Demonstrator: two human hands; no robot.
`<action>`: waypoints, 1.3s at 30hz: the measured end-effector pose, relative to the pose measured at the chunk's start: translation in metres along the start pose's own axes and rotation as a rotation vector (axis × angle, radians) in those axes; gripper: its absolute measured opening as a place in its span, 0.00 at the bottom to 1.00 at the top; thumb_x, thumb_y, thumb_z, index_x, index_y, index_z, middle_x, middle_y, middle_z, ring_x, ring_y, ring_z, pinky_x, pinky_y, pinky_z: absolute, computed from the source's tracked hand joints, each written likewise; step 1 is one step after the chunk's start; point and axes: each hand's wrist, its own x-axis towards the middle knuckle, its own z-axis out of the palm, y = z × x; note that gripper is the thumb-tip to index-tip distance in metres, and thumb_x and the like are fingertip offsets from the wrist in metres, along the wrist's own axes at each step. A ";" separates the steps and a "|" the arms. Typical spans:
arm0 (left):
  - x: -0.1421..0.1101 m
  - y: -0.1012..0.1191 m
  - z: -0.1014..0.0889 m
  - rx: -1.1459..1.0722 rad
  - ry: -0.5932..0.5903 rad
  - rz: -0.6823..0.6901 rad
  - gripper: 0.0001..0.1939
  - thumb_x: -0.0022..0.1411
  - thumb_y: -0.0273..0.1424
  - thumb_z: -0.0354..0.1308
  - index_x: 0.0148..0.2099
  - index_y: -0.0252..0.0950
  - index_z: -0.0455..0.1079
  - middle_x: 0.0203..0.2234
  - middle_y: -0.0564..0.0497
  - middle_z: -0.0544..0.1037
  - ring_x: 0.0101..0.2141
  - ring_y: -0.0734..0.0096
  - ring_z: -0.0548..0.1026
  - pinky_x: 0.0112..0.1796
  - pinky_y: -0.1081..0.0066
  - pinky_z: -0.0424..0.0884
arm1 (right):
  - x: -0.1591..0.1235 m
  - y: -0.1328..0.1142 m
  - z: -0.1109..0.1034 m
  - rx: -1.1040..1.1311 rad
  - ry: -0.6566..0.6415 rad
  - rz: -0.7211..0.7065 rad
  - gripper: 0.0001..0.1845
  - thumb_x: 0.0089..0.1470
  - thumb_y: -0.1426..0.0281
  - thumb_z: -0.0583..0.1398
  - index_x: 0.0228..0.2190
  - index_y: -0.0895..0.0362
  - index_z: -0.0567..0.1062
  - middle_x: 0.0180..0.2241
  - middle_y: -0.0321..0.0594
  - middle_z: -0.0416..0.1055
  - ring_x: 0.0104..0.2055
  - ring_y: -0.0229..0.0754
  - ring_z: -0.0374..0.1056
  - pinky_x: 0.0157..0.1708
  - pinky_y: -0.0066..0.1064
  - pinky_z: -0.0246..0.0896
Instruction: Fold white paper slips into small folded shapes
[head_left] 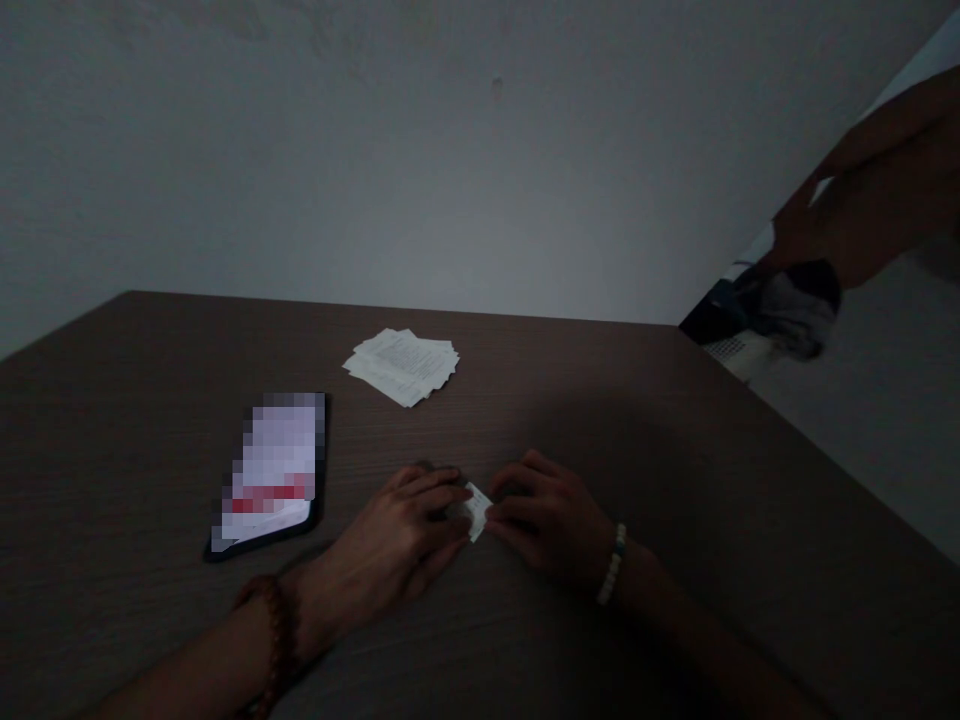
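Observation:
A small white piece of paper (pixel 478 512) with faint print lies between my hands, low over the dark wooden table (pixel 600 640). My left hand (pixel 409 530) has its fingers bent over the paper's left part and hides some of it. At the paper's right edge, the thumb and fingertips of my right hand (pixel 544 510) pinch it. Beyond both hands rests a loose stack of printed paper slips (pixel 405 365). To the left of my left hand is a phone (pixel 274 465) with a lit, pixelated screen.
A pale wall (pixel 450 180) rises behind the table's back edge. At the upper right, a person's arm (pixel 885 180) reaches in beside the table, near some dark cloth (pixel 799 310). The room is dim, and shadow covers the table's right side.

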 end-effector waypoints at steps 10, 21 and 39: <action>0.001 0.004 -0.001 0.021 0.017 0.009 0.11 0.63 0.26 0.51 0.42 0.40 0.74 0.47 0.49 0.75 0.51 0.58 0.70 0.48 0.57 0.64 | 0.000 0.000 0.001 0.030 -0.011 0.006 0.04 0.54 0.70 0.61 0.30 0.56 0.76 0.37 0.39 0.72 0.38 0.42 0.61 0.38 0.35 0.60; 0.001 0.001 0.004 -0.063 0.123 -0.012 0.09 0.64 0.26 0.52 0.44 0.37 0.72 0.41 0.50 0.79 0.47 0.64 0.72 0.47 0.61 0.65 | 0.000 0.002 -0.002 0.015 -0.004 0.019 0.07 0.56 0.67 0.60 0.33 0.55 0.77 0.37 0.40 0.72 0.37 0.42 0.61 0.38 0.35 0.61; 0.002 0.004 0.002 0.033 0.123 -0.181 0.10 0.62 0.29 0.54 0.30 0.36 0.75 0.30 0.49 0.75 0.35 0.63 0.68 0.37 0.62 0.67 | -0.002 0.006 0.003 0.008 0.054 0.030 0.07 0.55 0.66 0.61 0.29 0.57 0.76 0.38 0.41 0.72 0.38 0.41 0.63 0.39 0.35 0.62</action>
